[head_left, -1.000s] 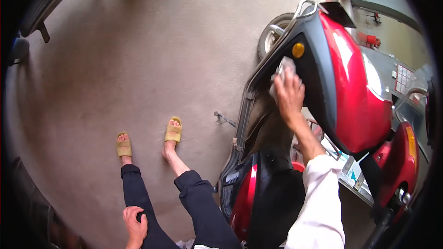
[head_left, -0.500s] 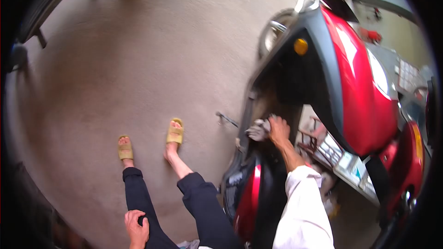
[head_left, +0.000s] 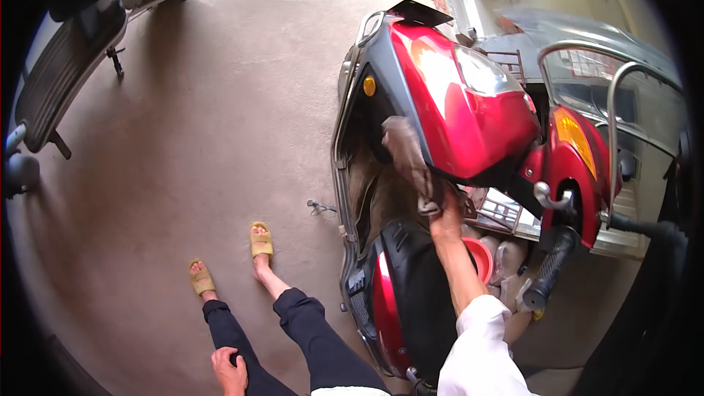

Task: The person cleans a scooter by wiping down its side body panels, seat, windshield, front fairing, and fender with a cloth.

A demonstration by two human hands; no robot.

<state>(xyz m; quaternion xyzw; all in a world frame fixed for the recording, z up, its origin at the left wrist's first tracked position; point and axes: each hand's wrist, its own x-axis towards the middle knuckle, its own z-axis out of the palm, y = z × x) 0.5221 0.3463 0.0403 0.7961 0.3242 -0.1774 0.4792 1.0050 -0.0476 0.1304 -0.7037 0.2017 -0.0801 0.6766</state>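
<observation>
Left hand [head_left: 231, 372] lay on the left leg of the dark trousers [head_left: 323, 337], fingers loosely bent, nothing seen in it. Right arm, in a white sleeve [head_left: 480, 348], reached forward past the black seat [head_left: 419, 286] of a red scooter [head_left: 462, 128], which stood at the person's right. Right hand [head_left: 447, 214] was closed on one end of a grey-brown cloth [head_left: 406, 152]; finger detail was lost to shadow and blur. The cloth's loose end stretched up beside the dark inner leg shield [head_left: 374, 119], over the footboard [head_left: 367, 191]; couldn't tell if it touched the panel. Step in hand, by the look of it: wiping around leg shield and footboard. Next move seemed to call for a firm grip, the loose end gathered under the palm and pressed flat on the panel. Yellow slippers [head_left: 262, 242] were on both feet, left of the scooter. Beyond the right forearm, a red basin [head_left: 480, 258] sat partly hidden. Farther off: a clear windshield [head_left: 612, 37] at right, part of another vehicle [head_left: 70, 73], type unclear, at upper left.
</observation>
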